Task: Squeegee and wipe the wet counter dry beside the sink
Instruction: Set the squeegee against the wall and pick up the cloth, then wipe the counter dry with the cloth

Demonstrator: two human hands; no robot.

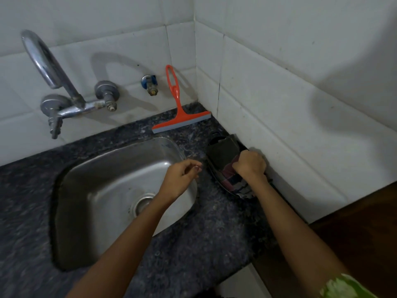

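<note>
wiping step: right hand (250,163) fisted on the cloth (227,166) on the worktop (214,233), left hand (182,177) loosely open, empty. squeegee (181,117) parked; next, a firm sweep.

I'm at a home kitchen corner: steel sink (120,190) set in dark granite counter (204,244), wall tap (64,93), white tiles (279,93).

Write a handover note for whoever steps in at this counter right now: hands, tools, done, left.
Right hand: closed on the dark cloth, pressed to the counter by the right wall.
Left hand: loosely curled, holding nothing, above the sink rim.
Squeegee: put aside, leaning against the back tiles in the corner.
Done: squeegeeing seems finished, though I can't confirm.
Left: wipe the rest of the counter beside the sink; remaining wetness is hard to judge.
</note>
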